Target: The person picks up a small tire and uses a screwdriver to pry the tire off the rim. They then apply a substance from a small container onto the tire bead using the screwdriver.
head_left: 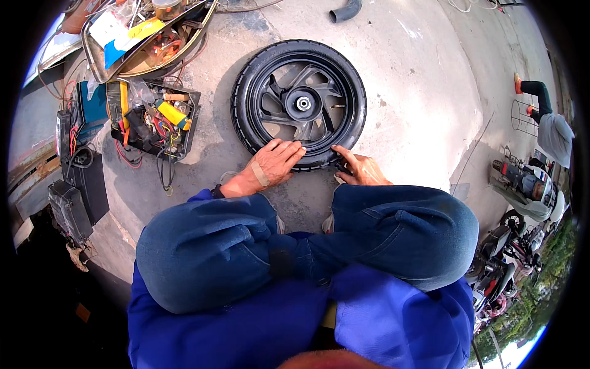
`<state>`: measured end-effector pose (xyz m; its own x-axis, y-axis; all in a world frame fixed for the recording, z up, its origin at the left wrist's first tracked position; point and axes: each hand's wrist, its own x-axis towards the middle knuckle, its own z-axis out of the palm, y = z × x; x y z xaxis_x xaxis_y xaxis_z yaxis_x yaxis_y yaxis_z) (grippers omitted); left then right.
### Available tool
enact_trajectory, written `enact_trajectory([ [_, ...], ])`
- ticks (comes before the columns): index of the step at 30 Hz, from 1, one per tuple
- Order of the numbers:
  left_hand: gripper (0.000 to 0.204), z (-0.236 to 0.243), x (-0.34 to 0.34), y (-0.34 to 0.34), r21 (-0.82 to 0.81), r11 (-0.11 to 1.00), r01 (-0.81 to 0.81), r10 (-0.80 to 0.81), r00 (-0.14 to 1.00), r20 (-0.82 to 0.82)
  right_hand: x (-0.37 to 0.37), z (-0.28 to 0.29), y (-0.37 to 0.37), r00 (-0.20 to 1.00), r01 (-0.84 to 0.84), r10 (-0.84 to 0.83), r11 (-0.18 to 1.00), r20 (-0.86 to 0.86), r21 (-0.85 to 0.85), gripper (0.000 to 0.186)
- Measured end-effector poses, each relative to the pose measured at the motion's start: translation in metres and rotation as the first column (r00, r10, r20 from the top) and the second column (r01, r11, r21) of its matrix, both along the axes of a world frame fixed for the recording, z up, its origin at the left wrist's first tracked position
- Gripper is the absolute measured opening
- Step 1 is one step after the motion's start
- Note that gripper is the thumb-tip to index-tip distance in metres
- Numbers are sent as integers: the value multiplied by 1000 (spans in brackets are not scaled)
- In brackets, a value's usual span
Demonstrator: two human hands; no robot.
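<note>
Left hand (270,167) opened, fingers extended, laid across near edge of black wheel (303,104). Right hand (365,170) partly curled, index finger placed on same edge; grip cannot be determined. Wheel laid flat on concrete floor (418,104).

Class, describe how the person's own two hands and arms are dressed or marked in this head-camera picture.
Both hands are ungloved. The left hand has a tan strip, apparently a sticking plaster, across its back near the wrist. A dark band circles that wrist, beside a bright blue sleeve. The right hand shows no clear marking; its wrist and sleeve are hidden by the knee.
</note>
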<state>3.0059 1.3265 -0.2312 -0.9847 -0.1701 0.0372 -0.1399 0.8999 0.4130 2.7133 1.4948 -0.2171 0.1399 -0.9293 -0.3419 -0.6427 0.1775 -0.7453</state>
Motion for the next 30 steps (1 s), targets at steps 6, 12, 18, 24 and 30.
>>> enact_trajectory([
  [6, 89, 9, 0, -1, 83, 995, -60, 56, 997, 50, -13, -19, -5, 868, 489, -495, 865, 37, 110, 66],
  [12, 90, 12, 1, -5, 37, 999, -33, 32, 999, 35, -42, -57, -48, 269, 639, -868, 485, 418, 597, 76],
  [18, 89, 4, 7, -8, 104, 994, -46, 51, 998, -38, -48, -17, -83, 346, 583, -775, 619, 529, 527, 57],
  [24, 83, 45, -9, -32, 374, 901, -220, 346, 884, -315, -37, 167, -167, 709, 605, -561, 795, 428, 41, 59],
  [30, 82, 66, -16, -76, 868, -356, 346, 719, 695, 18, -13, 185, -178, 917, -359, 138, 694, -374, -624, 71],
])
